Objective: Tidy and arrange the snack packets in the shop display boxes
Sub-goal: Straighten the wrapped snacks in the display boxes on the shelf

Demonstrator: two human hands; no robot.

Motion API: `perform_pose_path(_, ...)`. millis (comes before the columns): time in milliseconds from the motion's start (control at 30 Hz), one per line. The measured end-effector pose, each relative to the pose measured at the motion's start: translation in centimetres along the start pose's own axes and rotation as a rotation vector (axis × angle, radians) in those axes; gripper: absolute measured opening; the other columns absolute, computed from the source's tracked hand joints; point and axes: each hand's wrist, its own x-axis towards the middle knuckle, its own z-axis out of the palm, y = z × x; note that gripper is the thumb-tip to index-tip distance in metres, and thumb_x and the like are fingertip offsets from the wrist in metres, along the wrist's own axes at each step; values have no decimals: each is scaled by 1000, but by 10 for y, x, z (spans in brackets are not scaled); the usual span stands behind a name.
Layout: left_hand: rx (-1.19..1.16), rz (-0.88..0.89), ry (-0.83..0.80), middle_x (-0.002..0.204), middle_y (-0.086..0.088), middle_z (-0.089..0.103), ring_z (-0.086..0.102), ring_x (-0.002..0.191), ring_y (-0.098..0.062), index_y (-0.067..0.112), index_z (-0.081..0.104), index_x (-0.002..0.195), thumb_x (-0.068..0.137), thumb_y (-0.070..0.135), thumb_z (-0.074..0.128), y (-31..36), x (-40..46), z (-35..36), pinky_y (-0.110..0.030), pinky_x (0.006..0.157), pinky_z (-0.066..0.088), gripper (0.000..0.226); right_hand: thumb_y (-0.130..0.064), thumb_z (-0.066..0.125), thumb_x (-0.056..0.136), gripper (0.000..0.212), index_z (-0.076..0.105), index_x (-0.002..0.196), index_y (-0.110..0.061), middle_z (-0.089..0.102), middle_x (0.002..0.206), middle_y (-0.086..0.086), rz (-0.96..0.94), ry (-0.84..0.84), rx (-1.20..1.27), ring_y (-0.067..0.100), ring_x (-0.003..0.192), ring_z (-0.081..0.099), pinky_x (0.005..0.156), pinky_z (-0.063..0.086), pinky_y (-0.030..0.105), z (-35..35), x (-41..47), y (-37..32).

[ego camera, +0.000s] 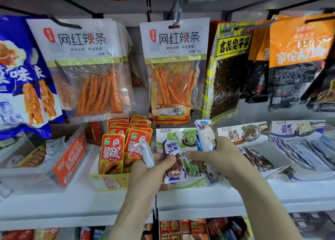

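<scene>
Centre frame, head view: left hand (145, 169) gripping two snack packets (174, 161), right hand (223, 160) clasping an upright blue-white packet (206, 138), lifted over the green display box (174, 133), seemingly for sorting into matching boxes.

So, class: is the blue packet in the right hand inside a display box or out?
Out: the right hand grips the blue packet above the boxes.
</scene>
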Motion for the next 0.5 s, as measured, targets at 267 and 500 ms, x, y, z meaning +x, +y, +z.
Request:
perform_pose_path(267,7,-72,-106,66,-9,68,46,44,-20,18,77,90,82,48,78,-7,-4,36,-24,40,31,31,-4,90,66,35,69,94,1,76,78,14,95,-81,353,28,70,75,67,62,42,-13,-7,12)
perform_pose_path(500,-593,-109,-264,94,-11,41,35,61,-22,3,58,127,83,35,52,4,-12,35,-32,52,25,55,-5,87,60,55,66,110,3,76,93,20,98,-10,486,32,82,75,60,56,34,-46,-4,24)
